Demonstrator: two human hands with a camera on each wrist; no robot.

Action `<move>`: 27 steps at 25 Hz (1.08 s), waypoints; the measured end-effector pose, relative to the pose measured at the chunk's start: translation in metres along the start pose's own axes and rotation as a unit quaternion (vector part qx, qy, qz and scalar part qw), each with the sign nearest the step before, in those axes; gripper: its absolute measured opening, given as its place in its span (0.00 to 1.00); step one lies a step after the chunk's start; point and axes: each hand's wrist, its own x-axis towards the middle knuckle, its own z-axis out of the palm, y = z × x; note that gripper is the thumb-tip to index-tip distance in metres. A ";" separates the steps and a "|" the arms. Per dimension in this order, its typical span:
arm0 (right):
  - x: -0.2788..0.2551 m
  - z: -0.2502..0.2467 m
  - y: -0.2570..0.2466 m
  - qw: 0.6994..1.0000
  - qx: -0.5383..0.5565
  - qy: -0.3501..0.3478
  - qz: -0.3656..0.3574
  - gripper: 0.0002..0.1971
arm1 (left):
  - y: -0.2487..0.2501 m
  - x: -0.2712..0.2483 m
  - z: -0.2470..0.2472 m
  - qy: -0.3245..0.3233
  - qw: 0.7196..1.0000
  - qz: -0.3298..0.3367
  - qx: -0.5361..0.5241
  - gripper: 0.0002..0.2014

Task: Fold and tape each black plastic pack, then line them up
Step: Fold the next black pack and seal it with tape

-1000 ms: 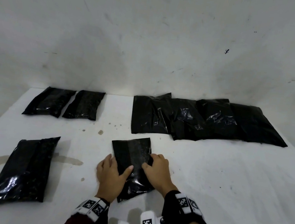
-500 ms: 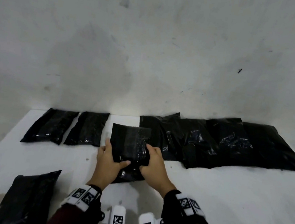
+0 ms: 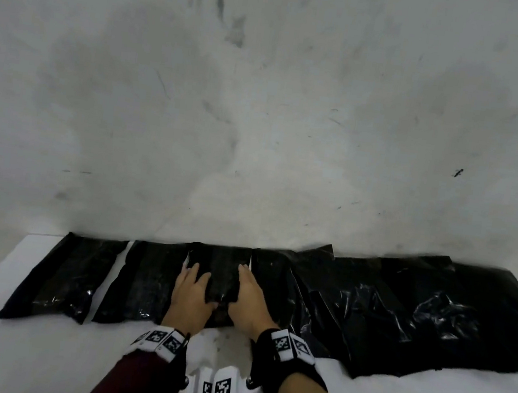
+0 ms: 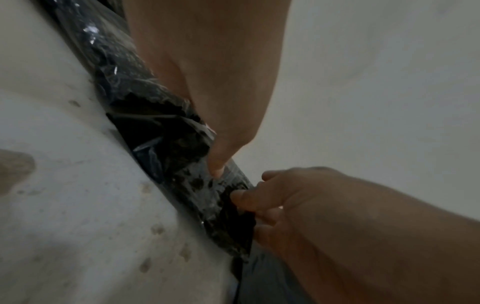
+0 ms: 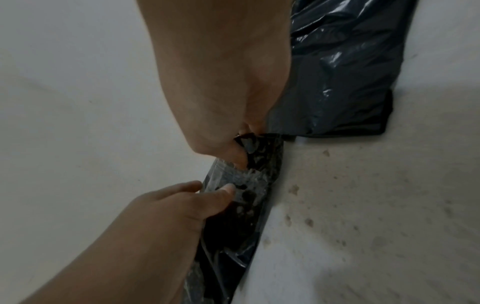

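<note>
A folded, taped black pack (image 3: 219, 273) lies at the back of the white table (image 3: 36, 352), in the gap of the row against the wall. My left hand (image 3: 192, 292) grips its left side and my right hand (image 3: 250, 299) its right side, thumbs on top. In the left wrist view my left thumb presses the pack (image 4: 187, 181) while the right hand (image 4: 298, 201) curls round its edge. The right wrist view shows the same pack (image 5: 249, 195) between my right hand (image 5: 221, 92) and my left hand (image 5: 182, 205).
Two folded packs (image 3: 68, 274) (image 3: 143, 280) lie just left of the held one. A pile of several larger, crinkled black packs (image 3: 400, 311) overlaps along the wall on the right. The white wall (image 3: 259, 131) rises right behind the row.
Both hands have carried the pack from the table's front to the back row, between the two left packs and the right pile. The large pack at front left has left the view.
</note>
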 end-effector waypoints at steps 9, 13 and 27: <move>-0.020 -0.014 0.015 1.000 -0.012 0.003 0.010 0.35 | 0.010 -0.027 0.004 0.018 0.999 -0.017 0.045 0.32; -0.058 -0.029 0.044 0.997 -0.044 0.069 0.012 0.28 | 0.024 -0.057 0.015 0.027 0.998 -0.032 -0.037 0.23; -0.140 -0.068 0.107 0.976 -0.201 -0.043 0.066 0.26 | 0.087 -0.100 0.037 -0.144 0.876 -0.191 -0.419 0.30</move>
